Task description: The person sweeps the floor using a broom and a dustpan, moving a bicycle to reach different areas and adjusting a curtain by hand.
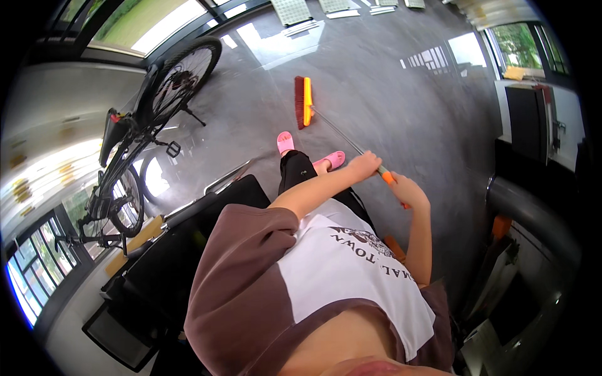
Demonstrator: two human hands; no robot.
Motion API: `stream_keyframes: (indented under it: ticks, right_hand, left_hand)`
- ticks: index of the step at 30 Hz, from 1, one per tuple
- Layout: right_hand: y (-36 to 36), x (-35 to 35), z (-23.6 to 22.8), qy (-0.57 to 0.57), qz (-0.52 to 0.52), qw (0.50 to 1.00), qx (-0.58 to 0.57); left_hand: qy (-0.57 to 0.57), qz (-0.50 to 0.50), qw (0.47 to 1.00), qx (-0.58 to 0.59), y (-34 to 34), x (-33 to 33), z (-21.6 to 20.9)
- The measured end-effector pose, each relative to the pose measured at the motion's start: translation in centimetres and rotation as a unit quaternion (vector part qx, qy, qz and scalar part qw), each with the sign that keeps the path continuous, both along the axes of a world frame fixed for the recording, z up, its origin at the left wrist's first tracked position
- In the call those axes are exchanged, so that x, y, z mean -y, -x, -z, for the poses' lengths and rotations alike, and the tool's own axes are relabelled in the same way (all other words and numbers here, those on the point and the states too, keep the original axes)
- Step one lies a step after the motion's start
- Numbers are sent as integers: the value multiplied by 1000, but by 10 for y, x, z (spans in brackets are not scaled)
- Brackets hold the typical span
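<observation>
1. The long thin broom handle that both my hands grip looks like smooth bare metal — silvery with a dull shine.
2. Under my right hand sits a bright orange grip sleeve, seemingly matt plastic.
3. The orange-backed broom head looks like hard, slightly glossy plastic; its red bristles look rough and fibrous.
4. The dark grey floor is polished smooth — glossy enough to mirror the windows.
5. My pink open-toed slippers look like soft matt foam or rubber.
6. My white-and-brown shirt is matt cloth, softly creased.
7. The black bicycle has a painted metal frame and matt rubber tyres.
</observation>
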State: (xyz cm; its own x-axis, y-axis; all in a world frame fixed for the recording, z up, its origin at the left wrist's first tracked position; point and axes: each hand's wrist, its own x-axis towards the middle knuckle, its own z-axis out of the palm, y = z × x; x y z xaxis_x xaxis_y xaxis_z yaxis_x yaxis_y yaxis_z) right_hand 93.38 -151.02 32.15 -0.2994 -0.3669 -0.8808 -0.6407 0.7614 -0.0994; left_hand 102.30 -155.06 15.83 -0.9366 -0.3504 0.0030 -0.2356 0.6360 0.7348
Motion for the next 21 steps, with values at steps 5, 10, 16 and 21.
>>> stream_keyframes:
  ticks: [5,10,16,21]
  right_hand:
    - [41,-61,-31,24,120,993,3]
    - [60,-61,-48,54,161,983,63]
    - [52,-26,-17,44,22,991,121]
    - [46,-36,14,65,-118,989,65]
  left_hand:
    - [2,74,997,-20,49,-46,-26]
    - [-9,81,997,-6,55,-37,-52]
    - [-31,19,999,18,13,-13,-30]
    - [-100,17,991,92,6,-24,-9]
